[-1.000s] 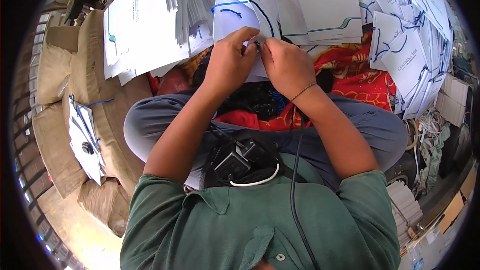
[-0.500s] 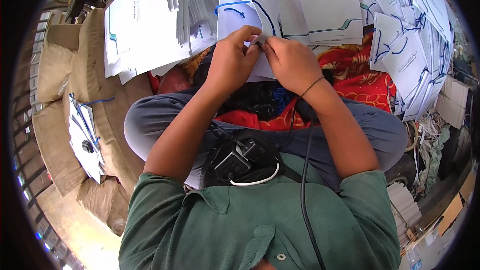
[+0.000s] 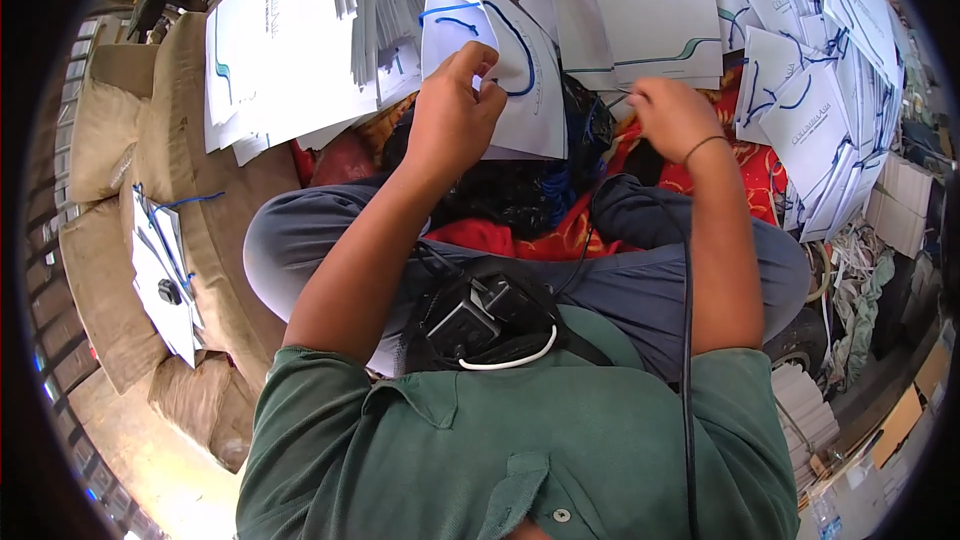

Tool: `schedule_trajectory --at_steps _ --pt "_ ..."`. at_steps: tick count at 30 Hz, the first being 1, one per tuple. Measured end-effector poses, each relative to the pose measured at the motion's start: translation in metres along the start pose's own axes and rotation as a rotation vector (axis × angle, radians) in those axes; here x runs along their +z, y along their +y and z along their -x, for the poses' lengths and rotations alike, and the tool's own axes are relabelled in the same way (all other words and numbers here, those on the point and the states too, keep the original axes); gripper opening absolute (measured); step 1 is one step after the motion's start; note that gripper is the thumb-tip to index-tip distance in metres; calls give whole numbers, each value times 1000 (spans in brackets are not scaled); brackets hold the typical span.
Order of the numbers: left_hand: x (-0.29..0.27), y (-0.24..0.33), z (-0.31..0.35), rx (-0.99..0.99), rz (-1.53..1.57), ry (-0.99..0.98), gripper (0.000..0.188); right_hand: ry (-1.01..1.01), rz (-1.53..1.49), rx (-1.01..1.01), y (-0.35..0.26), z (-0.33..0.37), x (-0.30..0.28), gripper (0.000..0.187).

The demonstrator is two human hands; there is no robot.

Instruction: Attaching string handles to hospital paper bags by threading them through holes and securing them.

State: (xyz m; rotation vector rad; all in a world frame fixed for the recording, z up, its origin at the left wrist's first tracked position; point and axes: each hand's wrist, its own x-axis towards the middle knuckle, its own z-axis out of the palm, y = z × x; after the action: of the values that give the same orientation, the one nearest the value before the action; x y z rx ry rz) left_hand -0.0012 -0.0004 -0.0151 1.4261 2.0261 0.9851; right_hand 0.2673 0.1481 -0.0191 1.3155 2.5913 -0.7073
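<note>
In left hand (image 3: 457, 112), white bag (image 3: 541, 95)

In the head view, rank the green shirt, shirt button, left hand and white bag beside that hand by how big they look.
Largest to smallest:
Green shirt
White bag
Left hand
Shirt button

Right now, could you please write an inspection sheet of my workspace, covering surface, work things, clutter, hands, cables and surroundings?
Surface: red patterned cloth, partly covered.
Job's things: white paper bag with blue cords.
Clutter: stacked white printed paper, left; heaped white paper bags with blue cords, right; crumpled black plastic near the bag.
Hands: left hand at the bag, grip partly hidden; right hand apart from it, contents unclear.
Cables: black cable over the green shirt.
Surroundings: brown fabric sofa, left.
</note>
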Motion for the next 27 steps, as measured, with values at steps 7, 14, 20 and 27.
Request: schedule_trajectory --at_steps 7,14,20,27 --pt "6 4 -10 38 -18 -19 29 -307 170 517 103 11 18 34" --pt "1 15 1 -7 93 -70 31 353 -671 -254 -36 7 2 28" --pt "1 19 0 -227 499 -223 32 350 -930 -225 -102 10 31 27" --pt "7 18 1 -234 679 -270 29 366 -900 -100 -101 13 32 27"
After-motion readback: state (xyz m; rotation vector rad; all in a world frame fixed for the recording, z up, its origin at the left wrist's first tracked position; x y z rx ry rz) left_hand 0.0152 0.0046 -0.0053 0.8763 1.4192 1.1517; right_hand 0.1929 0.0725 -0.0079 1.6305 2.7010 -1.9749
